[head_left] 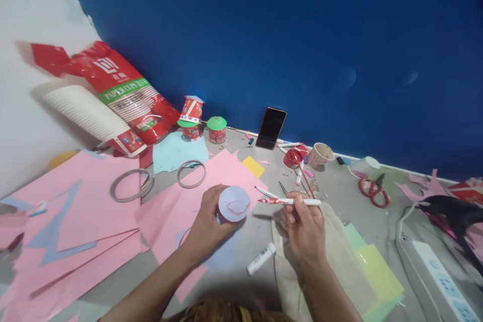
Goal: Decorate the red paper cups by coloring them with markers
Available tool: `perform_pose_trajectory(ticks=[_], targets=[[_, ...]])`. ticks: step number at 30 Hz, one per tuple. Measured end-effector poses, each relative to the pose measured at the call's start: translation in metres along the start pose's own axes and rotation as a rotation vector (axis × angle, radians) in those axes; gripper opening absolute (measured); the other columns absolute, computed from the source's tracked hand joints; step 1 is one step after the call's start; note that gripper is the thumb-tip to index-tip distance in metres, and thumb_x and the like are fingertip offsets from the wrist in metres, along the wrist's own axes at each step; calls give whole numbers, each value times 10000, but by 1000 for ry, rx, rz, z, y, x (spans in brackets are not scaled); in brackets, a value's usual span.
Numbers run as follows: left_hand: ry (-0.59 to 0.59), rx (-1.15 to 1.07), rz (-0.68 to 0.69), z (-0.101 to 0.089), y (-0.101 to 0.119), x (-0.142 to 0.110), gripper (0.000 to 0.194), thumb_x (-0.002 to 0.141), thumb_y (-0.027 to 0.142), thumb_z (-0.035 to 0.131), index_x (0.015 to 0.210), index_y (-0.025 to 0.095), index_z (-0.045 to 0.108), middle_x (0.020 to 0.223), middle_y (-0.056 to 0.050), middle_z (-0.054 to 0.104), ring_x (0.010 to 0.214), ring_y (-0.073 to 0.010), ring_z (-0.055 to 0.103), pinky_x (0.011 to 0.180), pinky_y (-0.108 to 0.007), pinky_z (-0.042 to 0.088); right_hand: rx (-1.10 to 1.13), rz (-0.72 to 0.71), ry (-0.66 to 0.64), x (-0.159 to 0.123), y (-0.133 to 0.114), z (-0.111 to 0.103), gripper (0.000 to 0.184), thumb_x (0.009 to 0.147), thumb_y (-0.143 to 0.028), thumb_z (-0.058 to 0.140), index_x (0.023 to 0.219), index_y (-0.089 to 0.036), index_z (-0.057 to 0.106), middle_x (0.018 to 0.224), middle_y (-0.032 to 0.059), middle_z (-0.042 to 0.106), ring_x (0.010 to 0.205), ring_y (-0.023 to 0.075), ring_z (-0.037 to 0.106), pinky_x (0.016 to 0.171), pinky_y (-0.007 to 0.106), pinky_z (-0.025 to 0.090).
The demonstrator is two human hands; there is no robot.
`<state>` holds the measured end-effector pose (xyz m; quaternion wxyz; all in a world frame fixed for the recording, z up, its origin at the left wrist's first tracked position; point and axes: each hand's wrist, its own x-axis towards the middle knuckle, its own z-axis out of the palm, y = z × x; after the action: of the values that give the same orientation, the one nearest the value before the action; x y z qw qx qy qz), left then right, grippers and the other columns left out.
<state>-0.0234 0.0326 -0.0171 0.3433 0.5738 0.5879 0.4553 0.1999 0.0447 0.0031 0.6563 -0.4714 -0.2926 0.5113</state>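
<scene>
My left hand [207, 221] is closed around a paper cup whose upper end carries a round pale-lavender paper disc [234, 203]. Pinkish-red lines are drawn on that disc; most of the cup's side is hidden by my fingers. To the right, my right hand [305, 221] pinches a white marker [287, 202], its red-smeared end pointing left toward the disc but apart from it. A second white pen [266, 192] with a dark tip sticks out from the same hand. A white glue stick [261, 259] lies on the table between my forearms.
Pink paper sheets [101, 201] and two tape rings [191, 174] lie left. Behind stand decorated cups [217, 130], a phone [271, 128] and a paper-cup bag [121, 90]. Scissors [373, 192], a glue gun [453, 211] and a power strip [441, 276] are right.
</scene>
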Motion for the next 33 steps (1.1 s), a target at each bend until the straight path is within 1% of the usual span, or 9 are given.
perform_pose_trajectory(ticks=[5,8,11,16,23,26,28,30,33], targets=[[-65,-6,-83,-6,-9,-2,935,748,275,884,1626,277,563,1606,-147,633,1469,-396,631,1255,-546,497,-31,16,-28,-3,2,-1,507,799,-662,958,914,-223,735,597,-56,567,498,90,446,476,209,350],[-79,-28,-131,-10,-11,-1,1051,724,277,896,1689,255,478,1661,-181,586,1527,-433,583,1294,-599,454,-40,13,-9,-5,2,-1,533,767,-679,974,905,-224,734,598,-53,573,504,92,453,476,206,346],[-95,-80,-160,-12,-10,0,1083,711,294,897,1695,231,448,1673,-199,568,1563,-438,549,1324,-618,409,-56,9,-11,-9,2,-1,526,762,-673,981,877,-227,726,582,-61,550,512,95,460,492,207,352],[-108,-194,-211,-13,-6,2,1120,693,304,931,1699,255,440,1685,-211,560,1580,-437,545,1323,-603,408,-104,-26,-44,-14,5,-4,417,846,-590,954,873,-236,736,593,-57,549,545,112,486,525,225,384],[-105,-180,-148,-12,-6,1,1053,741,333,908,1688,265,451,1699,-208,543,1606,-433,520,1322,-582,418,-209,-86,-56,-20,8,-8,307,937,-526,884,928,-246,756,617,-46,595,542,121,517,518,227,419],[-104,-145,-121,-12,-8,0,1041,759,329,889,1695,277,437,1695,-198,540,1609,-429,511,1323,-596,409,-405,-234,-53,-30,-2,-3,205,999,-419,815,932,-233,760,641,-33,633,525,133,552,490,236,437],[-123,-119,-105,-13,-7,1,1035,774,325,877,1701,279,420,1690,-191,542,1602,-425,515,1322,-606,410,-538,-446,-74,-36,-13,5,94,1005,-315,784,959,-235,770,734,-8,718,586,157,658,541,255,527],[-138,-96,-89,-13,-4,1,1022,789,322,858,1703,272,404,1681,-188,544,1586,-419,527,1320,-611,416,-647,-664,-198,-38,-24,15,31,993,-224,762,981,-252,769,817,1,778,699,181,755,649,274,614],[-134,-66,-79,-12,0,2,996,795,302,823,1695,258,400,1673,-185,536,1576,-415,532,1310,-604,439,-730,-869,-372,-36,-35,28,120,999,-142,705,1009,-255,746,824,-14,785,717,162,778,663,242,624]])
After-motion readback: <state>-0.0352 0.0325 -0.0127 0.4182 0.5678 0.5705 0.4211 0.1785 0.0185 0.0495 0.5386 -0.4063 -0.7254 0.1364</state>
